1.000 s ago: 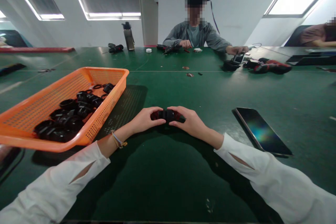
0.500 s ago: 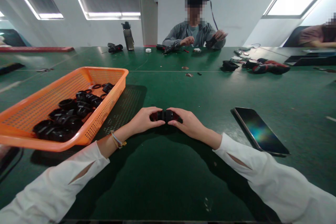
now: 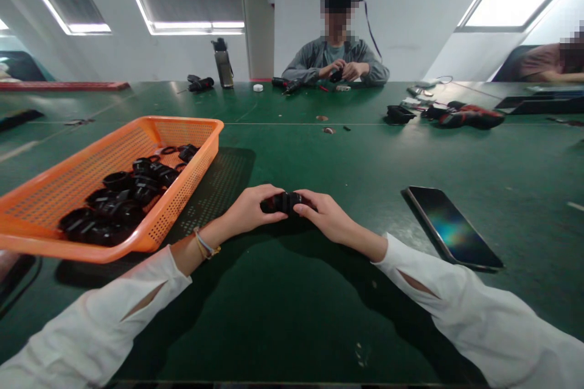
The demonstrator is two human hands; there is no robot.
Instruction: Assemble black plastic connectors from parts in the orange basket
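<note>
Between my two hands is a black cylindrical part (image 3: pixel 286 202), held low over the green table (image 3: pixel 292 304). My left hand (image 3: pixel 255 206) is closed round its left end, thumb on the near side. Round the right end my right hand (image 3: pixel 326 213) is closed too, its thumb pressed near the middle. Whether the part is one piece or two pressed together I cannot tell. To the left stands an orange perforated basket (image 3: pixel 182 219) with several black round parts (image 3: pixel 123 194) heaped inside.
A phone (image 3: pixel 451 225) lies to the right. Across the table a person (image 3: pixel 335 61) handles a small black object, with a power tool (image 3: pixel 292 85) nearby. A bottle (image 3: pixel 222 64) stands at the back. Black and red items (image 3: pixel 469 115) lie at the far right.
My right hand's fingers and thumb have shifted slightly on the black part; my left hand has barely moved. The person opposite has brought both hands together round a black object.
</note>
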